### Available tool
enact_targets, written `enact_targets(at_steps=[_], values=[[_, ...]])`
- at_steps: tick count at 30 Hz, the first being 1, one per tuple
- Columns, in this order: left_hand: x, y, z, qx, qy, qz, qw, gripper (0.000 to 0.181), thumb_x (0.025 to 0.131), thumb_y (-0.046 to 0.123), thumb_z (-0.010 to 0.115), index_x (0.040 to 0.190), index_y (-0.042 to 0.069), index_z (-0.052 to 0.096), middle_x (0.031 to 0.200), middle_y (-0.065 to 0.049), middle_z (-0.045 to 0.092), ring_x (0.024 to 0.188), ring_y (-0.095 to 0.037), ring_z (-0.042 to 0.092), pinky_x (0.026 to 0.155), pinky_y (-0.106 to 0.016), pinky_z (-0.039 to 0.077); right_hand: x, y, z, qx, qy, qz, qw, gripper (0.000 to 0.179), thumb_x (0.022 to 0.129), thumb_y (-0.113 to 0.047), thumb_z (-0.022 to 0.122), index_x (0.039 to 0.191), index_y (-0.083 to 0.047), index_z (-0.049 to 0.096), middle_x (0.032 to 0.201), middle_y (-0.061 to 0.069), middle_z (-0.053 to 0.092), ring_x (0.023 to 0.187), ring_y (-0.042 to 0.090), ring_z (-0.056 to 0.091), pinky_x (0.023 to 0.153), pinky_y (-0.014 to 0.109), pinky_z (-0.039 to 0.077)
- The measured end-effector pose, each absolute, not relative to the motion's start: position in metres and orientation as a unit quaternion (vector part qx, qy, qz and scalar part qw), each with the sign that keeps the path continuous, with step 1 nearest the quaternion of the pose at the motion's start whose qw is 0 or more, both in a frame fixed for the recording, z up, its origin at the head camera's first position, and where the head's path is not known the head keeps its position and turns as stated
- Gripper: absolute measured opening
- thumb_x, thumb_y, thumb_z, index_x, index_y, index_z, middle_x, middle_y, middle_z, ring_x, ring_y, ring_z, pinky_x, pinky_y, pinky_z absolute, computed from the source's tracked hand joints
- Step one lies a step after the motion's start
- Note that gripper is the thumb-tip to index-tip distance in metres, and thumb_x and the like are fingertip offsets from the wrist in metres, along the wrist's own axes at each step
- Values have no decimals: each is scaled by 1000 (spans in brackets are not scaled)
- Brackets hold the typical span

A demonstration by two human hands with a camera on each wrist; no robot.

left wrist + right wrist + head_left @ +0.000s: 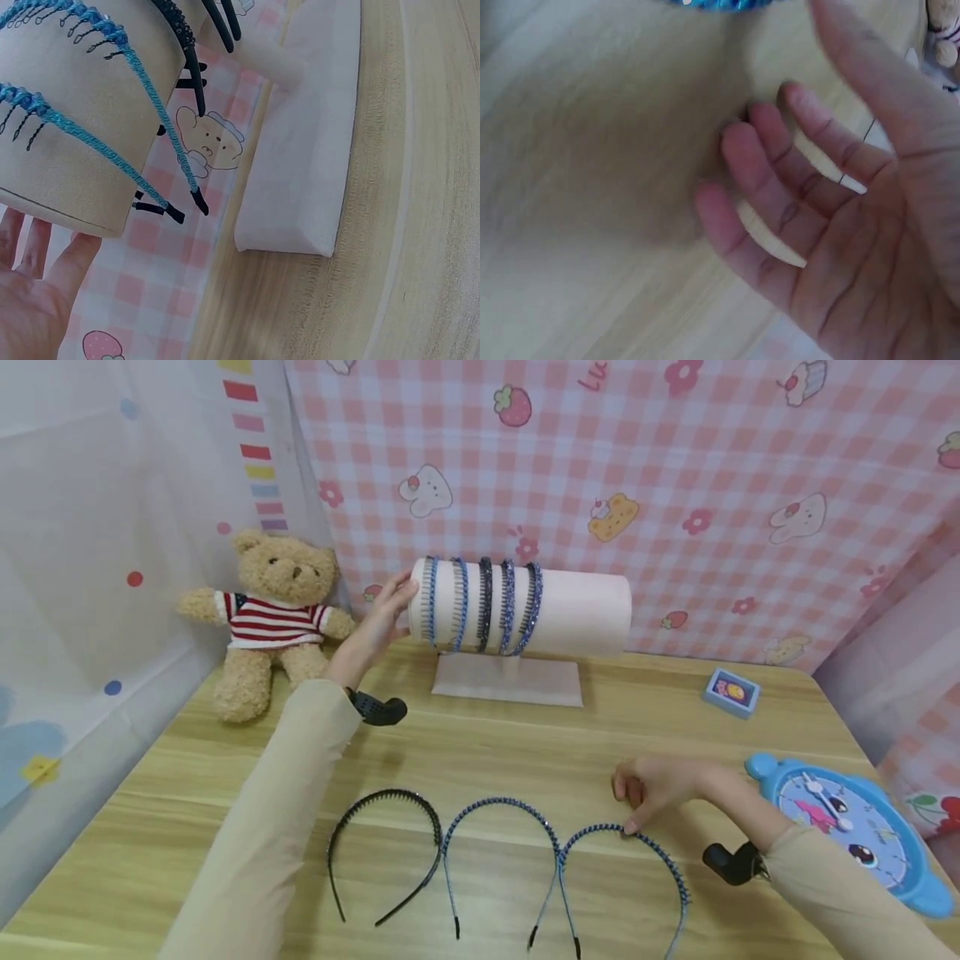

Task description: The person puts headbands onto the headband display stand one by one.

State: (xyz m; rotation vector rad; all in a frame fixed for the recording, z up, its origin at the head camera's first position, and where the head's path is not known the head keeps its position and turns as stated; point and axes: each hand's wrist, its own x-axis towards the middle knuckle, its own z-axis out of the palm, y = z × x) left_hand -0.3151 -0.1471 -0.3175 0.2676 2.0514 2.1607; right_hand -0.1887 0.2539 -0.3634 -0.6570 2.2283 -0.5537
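My left hand (378, 620) touches the left end of a pale display roll (588, 610), which stands on a flat-based stand (540, 681). In the left wrist view the fingers lie straight against the end of the roll. Several toothed headbands sit round the roll's left part: blue braided ones (154, 94), a black one (484, 610) and sparkly blue ones (532, 610). My right hand (663, 787) hovers above the table, thumb at the top of a blue headband (671, 862), other fingers loosely bent. Beside it lie another blue headband (501, 800) and a black headband (432, 814).
A teddy bear (273, 627) in a striped shirt sits at the back left. On the right are a small blue box (731, 693) and a blue animal-shaped clock (892, 835). A pink checked cloth (570, 468) hangs behind the wooden table (630, 731).
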Motion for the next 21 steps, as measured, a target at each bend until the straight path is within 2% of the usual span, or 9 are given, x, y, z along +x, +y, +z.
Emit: enact_targets(at_steps=[5, 12, 18, 21], values=[[-316, -146, -317, 86, 685, 720, 75, 56, 95, 40, 38, 146, 25, 18, 150, -4, 23, 140, -21, 19, 110, -54, 20, -188, 254, -363, -252, 867, -218, 369, 26, 77, -16, 72, 90, -3, 55, 77, 1, 55, 69, 7, 49, 59, 17, 41], [-314, -147, -318, 87, 684, 721, 75, 56, 96, 39, 38, 146, 24, 18, 151, -4, 21, 140, -22, 18, 110, -54, 19, -194, 263, -366, -307, 901, -157, 264, 16, 78, -4, 66, 91, 1, 57, 80, 4, 58, 73, 8, 51, 62, 19, 43], [-315, -145, -318, 87, 688, 717, 70, 57, 95, 39, 40, 145, 25, 18, 150, -3, 22, 140, -21, 19, 110, -55, 21, -200, 281, -359, -287, 916, -147, 240, 12, 78, 3, 58, 89, 2, 55, 85, 11, 60, 79, 19, 56, 66, 28, 47], [-315, -145, -317, 86, 688, 717, 70, 56, 95, 39, 39, 145, 25, 19, 150, -4, 23, 140, -21, 19, 110, -55, 21, -205, 290, -347, -251, 920, -171, 247, 11, 82, 0, 56, 92, 4, 54, 86, 14, 60, 72, 19, 59, 61, 29, 52]])
